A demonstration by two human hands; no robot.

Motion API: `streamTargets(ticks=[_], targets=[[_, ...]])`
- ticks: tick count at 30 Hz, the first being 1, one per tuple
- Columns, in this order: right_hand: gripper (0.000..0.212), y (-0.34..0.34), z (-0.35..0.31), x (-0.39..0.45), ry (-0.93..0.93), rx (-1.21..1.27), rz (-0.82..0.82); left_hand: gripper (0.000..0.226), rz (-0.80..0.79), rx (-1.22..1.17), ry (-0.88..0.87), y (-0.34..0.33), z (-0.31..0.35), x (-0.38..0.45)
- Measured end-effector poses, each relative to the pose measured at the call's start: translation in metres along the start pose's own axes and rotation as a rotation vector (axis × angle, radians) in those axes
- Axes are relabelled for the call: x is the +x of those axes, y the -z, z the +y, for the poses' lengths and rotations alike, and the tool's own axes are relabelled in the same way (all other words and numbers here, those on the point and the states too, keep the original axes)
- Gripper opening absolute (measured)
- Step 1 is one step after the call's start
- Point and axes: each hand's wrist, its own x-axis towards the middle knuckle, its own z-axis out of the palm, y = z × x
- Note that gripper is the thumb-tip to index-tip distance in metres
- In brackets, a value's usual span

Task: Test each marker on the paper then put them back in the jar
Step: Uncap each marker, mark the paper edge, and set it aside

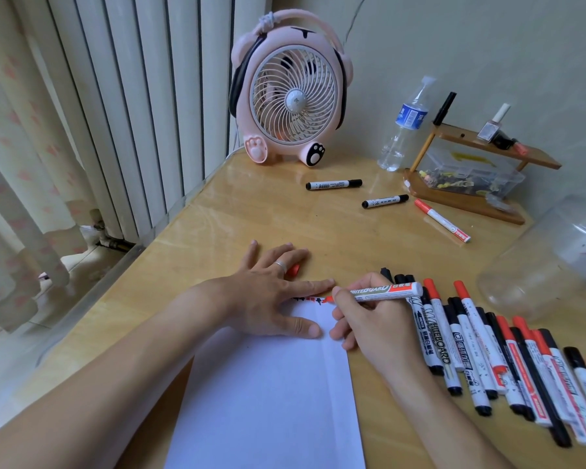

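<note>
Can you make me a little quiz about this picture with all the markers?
1. True or false: the right hand holds a marker with its tip on the paper.
2. What does the left hand press down? A) the fan B) the paper C) the jar
3. Fill in: the jar lies on its ____.

Key: 1 true. 2 B. 3 side.

R hand [366,319] grips marker [383,291], tip on paper [271,394].
</note>
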Motion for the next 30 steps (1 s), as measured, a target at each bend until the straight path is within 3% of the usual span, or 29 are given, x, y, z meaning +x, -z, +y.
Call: streamTargets(ticks=[14, 20, 21, 24, 30], targets=[[0.016, 0.002, -0.001, 0.0, -0.007, -0.021, -0.023, 0.087, 0.01, -0.053, -0.01, 0.001, -0.001, -0.001], [0.016, 0.004, 0.003, 0.0, 0.017, 0.097, 0.013, 0.047, 0.153, -0.204, 0.013, 0.007, -0.002, 0.0], [0.016, 0.005, 0.003, 0.0, 0.022, 0.123, 0.013, 0.048, 0.204, -0.222, 0.003, 0.007, -0.004, 0.001], [0.014, 0.007, 0.002, -0.002, 0.058, 0.198, 0.011, 0.083, 0.354, -0.271, 0.017, 0.009, -0.007, 0.002], [0.007, 0.016, -0.005, -0.002, 0.215, 0.301, -0.059, 0.097, 0.534, -0.328, 0.041, 0.014, -0.006, 0.002]])
